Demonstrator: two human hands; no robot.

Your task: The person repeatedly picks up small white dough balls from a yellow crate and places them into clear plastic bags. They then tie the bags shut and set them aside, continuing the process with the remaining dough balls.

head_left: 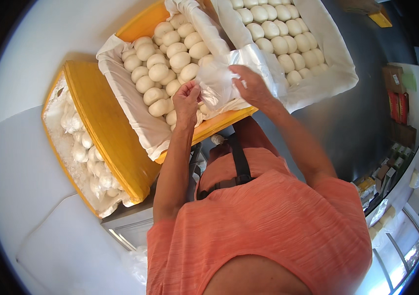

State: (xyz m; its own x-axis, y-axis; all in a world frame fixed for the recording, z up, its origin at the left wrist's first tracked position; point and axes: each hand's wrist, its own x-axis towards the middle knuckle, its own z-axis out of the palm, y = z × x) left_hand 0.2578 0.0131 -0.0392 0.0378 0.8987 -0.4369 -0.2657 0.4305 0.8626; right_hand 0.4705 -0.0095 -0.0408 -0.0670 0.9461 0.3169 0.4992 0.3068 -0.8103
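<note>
A thin clear plastic bag (214,84) hangs over the near right part of a yellow crate (229,118) lined with white cloth. My left hand (188,101) pinches its left edge between thumb and fingers. Over the bag's right side is my right hand (257,91), its thumb and index finger apart with nothing plainly between them. More clear plastic (256,59) lies just beyond that hand, across the gap between two crates. Round white buns (158,72) are heaped in the left crate, and some sit hidden under the bag.
At the right, a second cloth-lined crate (337,64) holds close rows of white buns (280,45). A yellow container (106,132) on the left contains white bagged pieces (94,157). Boxes (393,78) and shelved packages (391,164) line the far right.
</note>
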